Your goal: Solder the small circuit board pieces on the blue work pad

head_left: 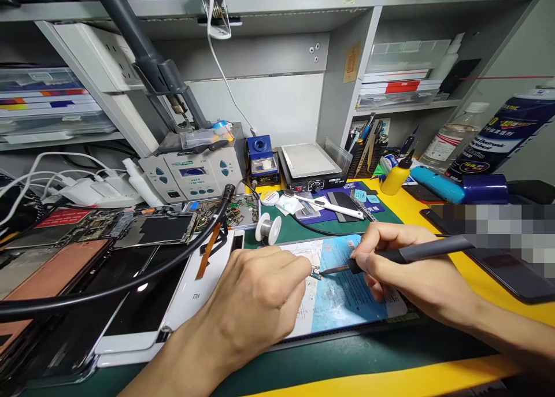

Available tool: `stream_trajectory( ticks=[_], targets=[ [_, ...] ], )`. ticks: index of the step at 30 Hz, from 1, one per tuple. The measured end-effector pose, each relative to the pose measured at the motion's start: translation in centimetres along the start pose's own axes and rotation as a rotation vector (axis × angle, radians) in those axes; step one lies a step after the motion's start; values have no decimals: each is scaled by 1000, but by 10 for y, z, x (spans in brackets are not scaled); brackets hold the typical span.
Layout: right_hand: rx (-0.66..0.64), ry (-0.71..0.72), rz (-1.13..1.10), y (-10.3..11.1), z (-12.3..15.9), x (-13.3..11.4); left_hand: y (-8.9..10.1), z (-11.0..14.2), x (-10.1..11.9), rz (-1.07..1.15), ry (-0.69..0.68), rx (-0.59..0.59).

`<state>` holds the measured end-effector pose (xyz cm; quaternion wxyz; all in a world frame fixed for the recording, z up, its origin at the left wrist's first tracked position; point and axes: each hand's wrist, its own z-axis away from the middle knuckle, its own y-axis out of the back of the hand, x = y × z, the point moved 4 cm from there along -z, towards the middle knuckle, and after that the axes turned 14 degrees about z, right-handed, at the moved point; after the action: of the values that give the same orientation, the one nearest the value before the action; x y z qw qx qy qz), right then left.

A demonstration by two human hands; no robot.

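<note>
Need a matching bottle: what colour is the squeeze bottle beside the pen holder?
The squeeze bottle is yellow with a black tip, best seen in the head view.

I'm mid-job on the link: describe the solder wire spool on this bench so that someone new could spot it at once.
Start at the black hot plate at the back of the bench, then come forward onto the green mat. Just beyond the left hand stands a small spool of silver solder wire, upright on its edge. White flanges and silver winding set it apart from the flat items nearby.
</note>
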<state>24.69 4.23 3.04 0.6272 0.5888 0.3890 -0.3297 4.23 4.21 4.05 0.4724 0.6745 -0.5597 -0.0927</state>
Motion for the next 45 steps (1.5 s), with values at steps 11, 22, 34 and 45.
stream_trajectory(
  ticks=[11, 22, 34, 45],
  targets=[
    [-8, 8, 10, -1, 0, 1, 0, 1, 0, -11, -1, -11],
    [-3, 12, 28, 1, 1, -2, 0, -1, 0, 4, -5, 4],
    [6, 0, 35, 0, 0, 0, 0, 1, -2, 3, 1, -3],
    [56, -46, -142, 4, -5, 10, 1, 1, -2, 61, 123, 54]
  ],
)
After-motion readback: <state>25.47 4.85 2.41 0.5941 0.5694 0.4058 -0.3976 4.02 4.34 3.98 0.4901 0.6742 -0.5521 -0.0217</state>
